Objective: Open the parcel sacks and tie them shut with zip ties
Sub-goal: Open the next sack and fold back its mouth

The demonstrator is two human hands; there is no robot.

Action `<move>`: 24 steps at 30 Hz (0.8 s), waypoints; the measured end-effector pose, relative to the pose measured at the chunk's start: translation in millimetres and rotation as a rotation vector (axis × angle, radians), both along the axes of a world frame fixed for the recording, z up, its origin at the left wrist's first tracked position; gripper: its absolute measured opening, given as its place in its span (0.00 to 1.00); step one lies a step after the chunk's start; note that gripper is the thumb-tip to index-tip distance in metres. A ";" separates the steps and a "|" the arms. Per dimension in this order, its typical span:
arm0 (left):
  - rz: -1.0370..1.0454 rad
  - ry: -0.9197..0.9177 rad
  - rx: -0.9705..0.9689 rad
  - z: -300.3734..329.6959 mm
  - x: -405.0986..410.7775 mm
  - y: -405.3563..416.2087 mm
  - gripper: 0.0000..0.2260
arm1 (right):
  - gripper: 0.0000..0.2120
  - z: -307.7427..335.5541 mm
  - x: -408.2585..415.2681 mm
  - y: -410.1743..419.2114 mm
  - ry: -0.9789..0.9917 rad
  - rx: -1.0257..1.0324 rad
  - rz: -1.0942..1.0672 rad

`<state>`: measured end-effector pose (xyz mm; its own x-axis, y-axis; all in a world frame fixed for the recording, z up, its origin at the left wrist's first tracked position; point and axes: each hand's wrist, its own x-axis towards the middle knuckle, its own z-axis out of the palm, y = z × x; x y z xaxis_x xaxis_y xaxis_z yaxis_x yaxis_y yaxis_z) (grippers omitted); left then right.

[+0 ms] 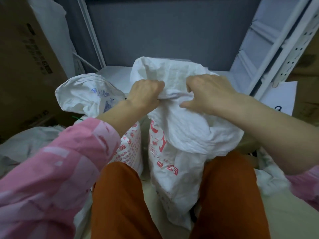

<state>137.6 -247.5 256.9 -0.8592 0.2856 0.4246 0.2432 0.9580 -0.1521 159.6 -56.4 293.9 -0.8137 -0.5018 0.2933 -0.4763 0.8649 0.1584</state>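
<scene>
Between the orange-trousered knees [120, 195] stands a white woven sack [174, 152] printed in red, crumpled. Both hands clamp its gathered neck: left hand [145, 94] fisted, right hand [205, 92] pinching. Behind-left slumps another sack [86, 94].

The left hand [145, 94] was fisted on the gathered neck of a white woven sack [174, 152] with red print; the right hand [205, 94] pinched the same bunched cloth just beside it. Left of the left hand slumped a blue-printed sack [86, 92].
</scene>
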 end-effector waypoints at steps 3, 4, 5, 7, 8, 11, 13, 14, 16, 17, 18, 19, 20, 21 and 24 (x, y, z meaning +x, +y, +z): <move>0.010 0.010 0.123 -4.6 0.0 0.5 0.05 | 0.20 1.6 17.1 -3.6 -0.022 0.017 -0.070; 0.026 0.020 0.144 -5.9 -1.0 0.3 0.04 | 0.18 -1.2 22.2 -6.8 -0.004 0.049 -0.075; 0.036 0.031 0.159 -6.7 -1.3 0.0 0.04 | 0.15 -1.7 27.8 -10.1 0.005 0.087 -0.073; 0.043 0.045 0.184 -8.8 -1.6 -1.6 0.05 | 0.14 -7.4 35.4 -16.3 0.043 0.137 -0.042; 0.047 0.039 0.196 -9.9 -1.9 -3.2 0.06 | 0.16 -11.4 37.4 -19.5 0.113 0.184 -0.011; 0.121 -0.106 0.227 -3.6 -0.5 -8.9 0.07 | 0.16 -12.4 38.7 -20.7 0.348 0.227 0.114; 0.150 -0.423 0.179 13.5 3.3 -12.6 0.13 | 0.20 -27.7 24.7 -13.6 0.462 0.227 0.235; 0.134 -0.595 0.148 26.7 5.9 -14.3 0.18 | 0.24 -31.9 20.8 -11.1 0.536 0.220 0.280; 0.054 -0.754 0.197 58.9 13.1 -13.2 0.21 | 0.31 -31.7 20.0 -9.3 0.593 0.219 0.347; 0.000 -0.761 0.297 74.1 14.8 -11.5 0.19 | 0.30 -30.9 20.1 -9.6 0.599 0.237 0.340; -0.060 -0.758 0.389 84.8 13.3 -9.9 0.16 | 0.28 -29.8 20.6 -10.7 0.603 0.256 0.341; -0.107 -0.761 0.423 90.1 10.4 -7.3 0.14 | 0.27 -29.9 19.1 -11.4 0.621 0.268 0.356; -0.127 -0.784 0.389 91.2 8.1 -3.5 0.13 | 0.27 -29.0 20.2 -12.1 0.646 0.274 0.364; -0.123 -0.829 0.302 88.6 4.5 0.5 0.12 | 0.27 -28.1 22.5 -12.0 0.661 0.284 0.356; -0.098 -1.009 0.065 69.8 -6.5 13.3 0.12 | 0.22 -33.5 22.2 -5.5 0.738 0.297 0.368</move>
